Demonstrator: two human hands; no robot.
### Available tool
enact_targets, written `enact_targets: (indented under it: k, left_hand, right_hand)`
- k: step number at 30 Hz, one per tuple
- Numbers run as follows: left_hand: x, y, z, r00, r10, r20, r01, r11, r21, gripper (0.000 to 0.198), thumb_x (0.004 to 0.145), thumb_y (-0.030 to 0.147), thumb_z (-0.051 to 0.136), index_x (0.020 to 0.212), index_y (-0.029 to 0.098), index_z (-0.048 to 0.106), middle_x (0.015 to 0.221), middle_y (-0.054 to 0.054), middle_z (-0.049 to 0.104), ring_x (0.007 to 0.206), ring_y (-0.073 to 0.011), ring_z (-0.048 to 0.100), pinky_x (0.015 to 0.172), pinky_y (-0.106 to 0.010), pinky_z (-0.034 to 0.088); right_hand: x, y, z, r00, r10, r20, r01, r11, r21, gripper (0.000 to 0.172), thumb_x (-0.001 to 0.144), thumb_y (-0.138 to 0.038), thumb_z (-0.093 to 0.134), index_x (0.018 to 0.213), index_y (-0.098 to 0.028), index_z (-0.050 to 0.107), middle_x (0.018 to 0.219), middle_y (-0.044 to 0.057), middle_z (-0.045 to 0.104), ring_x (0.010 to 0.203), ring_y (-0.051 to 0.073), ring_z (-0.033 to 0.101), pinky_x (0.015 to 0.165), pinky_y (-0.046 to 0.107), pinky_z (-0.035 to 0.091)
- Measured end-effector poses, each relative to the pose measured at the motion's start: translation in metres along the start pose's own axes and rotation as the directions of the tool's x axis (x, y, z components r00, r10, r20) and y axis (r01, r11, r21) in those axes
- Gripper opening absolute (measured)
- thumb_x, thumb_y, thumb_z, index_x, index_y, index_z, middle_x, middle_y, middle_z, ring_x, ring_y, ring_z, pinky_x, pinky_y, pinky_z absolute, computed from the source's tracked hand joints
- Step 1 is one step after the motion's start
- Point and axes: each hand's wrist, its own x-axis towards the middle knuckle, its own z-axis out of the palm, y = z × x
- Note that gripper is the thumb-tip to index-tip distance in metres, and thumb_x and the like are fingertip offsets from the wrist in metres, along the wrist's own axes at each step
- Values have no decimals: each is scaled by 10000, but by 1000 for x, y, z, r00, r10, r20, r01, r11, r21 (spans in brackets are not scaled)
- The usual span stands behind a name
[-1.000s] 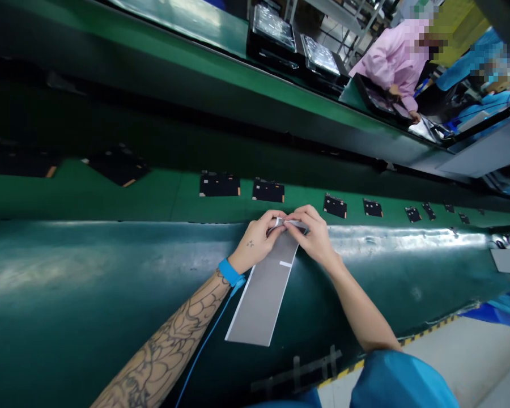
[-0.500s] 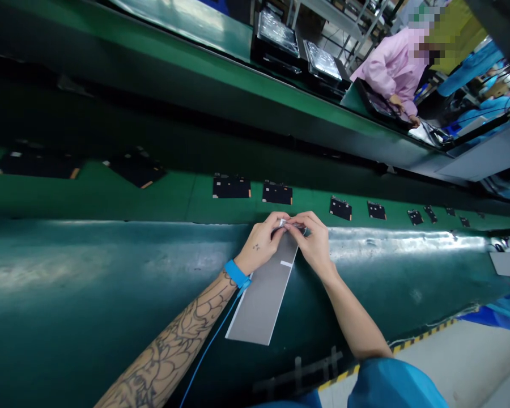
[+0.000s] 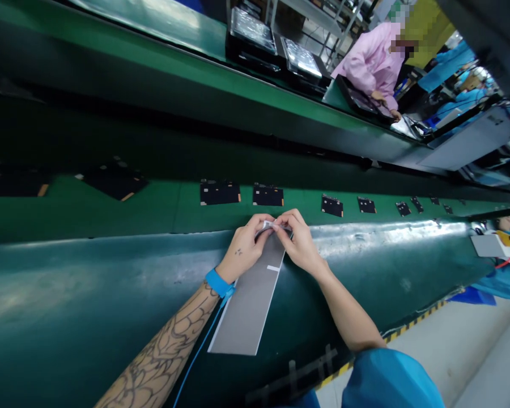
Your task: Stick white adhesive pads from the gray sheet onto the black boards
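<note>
A long, flat grey sheet (image 3: 246, 306) with thin white edges and a small white strip lies slanted on the green bench. Its far end is bent up between my two hands. My left hand (image 3: 247, 245), with a blue wrist strap (image 3: 219, 282), pinches that end, where a bit of white shows at the fingertips. From the other side, my right hand (image 3: 297, 241) pinches the same end, thumb and index finger close to the left ones. Exactly what the fingertips press on is partly hidden.
Beyond my hands a green belt (image 3: 176, 201) carries several black boards (image 3: 268, 195). Above runs a shelf (image 3: 153, 48) with black trays (image 3: 255, 42). Across it a co-worker in pink (image 3: 368, 62) handles a dark tray. A blue cord (image 3: 195, 362) trails from my strap.
The whole view has shifted, so bench, boards and hands appear further left and slightly lower. Both hands keep their pinch on the sheet's far end, with only small finger movement.
</note>
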Motion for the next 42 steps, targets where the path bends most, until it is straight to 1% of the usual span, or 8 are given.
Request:
enact_targets:
  k: [3,7,12,26,31,36,39,42]
  left_hand:
    - [-1,1,-1,999,-36,0,36,999,26,219,1036,278,591,1239,203,629,921,-13,756,749,-186,670,756,-283,485]
    - [-1,1,-1,999,-32,1,32,999,44,212,1038,274,585,1232,205,632,769,19,668,697,-185,627,715,-278,442]
    - [-1,0,-2,1000,-29,-1,29,998,58,227,1039,285,577,1243,204,635,706,36,591,667,-181,583,703,-281,422]
    - [-1,0,-2,1000,-14,-2,14,998,62,222,1041,297,573,1231,202,638,669,50,561,600,-163,509,654,-276,377]
    - [-1,0,-2,1000,-15,-6,15,998,61,221,1034,287,578,1226,201,645,683,46,576,602,-164,515,650,-277,378]
    - [0,-3,-2,1000,-15,-6,15,999,35,231,1039,296,576,1235,192,641,703,42,585,643,-167,557,667,-273,387]
    - [-1,-4,0,1000,-18,-17,18,1000,12,232,1036,289,583,1237,187,640,713,43,596,643,-161,560,664,-268,392]
    - [-2,-3,3,999,-20,-27,20,1000,-11,225,1035,278,588,1235,190,641,713,44,622,616,-155,552,647,-266,395]
  right_hand:
    - [5,30,-43,998,36,-45,-36,999,5,181,1103,-413,585,1060,-254,658,1076,58,617,994,219,610,867,366,525]
    - [16,105,-143,964,205,-170,-226,968,-111,344,1000,-592,666,1024,-250,681,1154,84,538,1117,263,569,992,414,522]
    - [24,164,-208,929,369,-13,-363,906,-218,406,887,-626,739,964,-227,735,1133,90,510,1267,310,509,1254,512,350]
    - [30,188,-207,893,449,-40,-443,860,-251,260,902,-436,787,959,-183,775,1169,110,514,1122,269,563,1024,435,545]
    - [34,184,-203,886,445,-126,-463,859,-218,359,771,-494,893,826,-181,727,1050,100,591,1034,258,581,1003,415,527]
    - [30,169,-203,855,408,-320,-464,877,-121,575,812,-756,724,959,-206,648,959,68,633,862,206,558,753,327,494]
    - [27,142,-179,833,348,-431,-412,909,-63,602,907,-800,557,1071,-223,613,1006,65,630,835,195,551,682,298,454]
    - [22,96,-124,913,249,-324,-278,959,-47,457,955,-671,660,1105,-239,675,1013,60,667,872,213,607,727,325,492]
